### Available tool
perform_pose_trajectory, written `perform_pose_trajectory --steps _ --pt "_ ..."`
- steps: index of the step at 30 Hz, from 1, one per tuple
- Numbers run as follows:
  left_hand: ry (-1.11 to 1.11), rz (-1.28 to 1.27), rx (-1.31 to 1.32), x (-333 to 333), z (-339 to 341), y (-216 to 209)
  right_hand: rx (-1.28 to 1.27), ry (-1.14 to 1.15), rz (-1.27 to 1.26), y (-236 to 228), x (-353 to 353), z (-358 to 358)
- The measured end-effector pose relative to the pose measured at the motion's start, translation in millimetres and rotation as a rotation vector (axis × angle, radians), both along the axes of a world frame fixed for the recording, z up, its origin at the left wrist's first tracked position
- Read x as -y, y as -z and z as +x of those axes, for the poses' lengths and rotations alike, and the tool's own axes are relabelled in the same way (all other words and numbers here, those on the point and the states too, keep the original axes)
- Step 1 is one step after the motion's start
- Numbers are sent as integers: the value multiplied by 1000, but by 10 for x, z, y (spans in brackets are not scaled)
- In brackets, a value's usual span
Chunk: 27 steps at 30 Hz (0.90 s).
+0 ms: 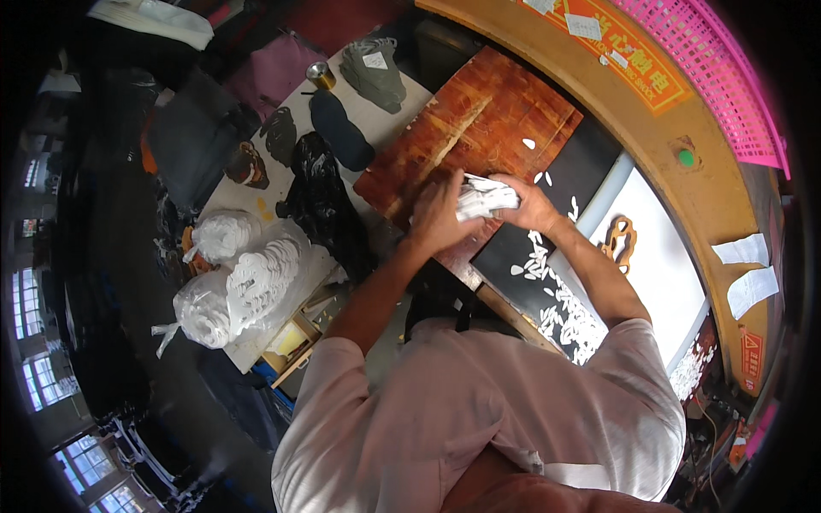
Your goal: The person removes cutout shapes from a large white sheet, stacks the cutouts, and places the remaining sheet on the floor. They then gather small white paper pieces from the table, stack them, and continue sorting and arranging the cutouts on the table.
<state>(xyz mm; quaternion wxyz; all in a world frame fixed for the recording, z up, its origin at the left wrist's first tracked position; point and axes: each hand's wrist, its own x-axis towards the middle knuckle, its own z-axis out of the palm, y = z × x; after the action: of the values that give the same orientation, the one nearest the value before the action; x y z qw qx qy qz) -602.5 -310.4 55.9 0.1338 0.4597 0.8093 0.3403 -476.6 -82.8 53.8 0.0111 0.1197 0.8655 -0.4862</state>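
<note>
Evidently holding, between the left hand [436, 212] and the right hand [523, 202], a compact bundle of thin, layered white pieces [486, 198]. Curled in close on it from nine o'clock with the left and from three o'clock with the right, gap narrow, filled by the bundle. Positioned near the four-o'clock edge of a reddish-brown, scuffed wooden worktop [513, 98]; impossible to tell whether resting on it or raised just above.

Bordered beyond that edge by a flat black sheet [592, 152], strewn toward five o'clock with loose white leaf-shaped pieces [575, 323]. Farther out at four o'clock, on a smooth white panel [654, 218], a looped orange-brown cut-out [619, 244]. Toward one o'clock, lying alone on the wood, a single white oval piece [529, 144]. Well apart between eight and nine o'clock, clear plastic bags of white pieces [263, 278]; nearer, at nine o'clock, a crumpled black plastic bag [316, 192].

Likeliest trouble: fanning or slipping of the layers, if squeezed unevenly or tilted with loose ends unsupported. Could spill over the four-o'clock edge, being so near it, and mingle with the strewn pieces. Might also bend or crease under too hard a press from both sides. Hard to judge the grip's firmness, with fingertips partly hidden behind the bundle.
</note>
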Motion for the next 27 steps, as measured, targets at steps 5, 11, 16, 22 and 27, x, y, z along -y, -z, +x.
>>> perform_pose_trajectory --steps 5,11,16,22,27 --pt "-127 0 -100 253 -208 73 118 -44 118 -487 95 -180" --pt "-95 467 36 376 -329 129 -337 -205 266 -1406 36 -105" --pt "-53 53 -244 109 -194 298 92 -184 168 -649 94 -95" --pt "68 97 -158 143 -346 345 -28 13 -123 -17 -106 68" --pt "-71 60 -288 229 -332 182 -206 -37 165 -236 26 87"
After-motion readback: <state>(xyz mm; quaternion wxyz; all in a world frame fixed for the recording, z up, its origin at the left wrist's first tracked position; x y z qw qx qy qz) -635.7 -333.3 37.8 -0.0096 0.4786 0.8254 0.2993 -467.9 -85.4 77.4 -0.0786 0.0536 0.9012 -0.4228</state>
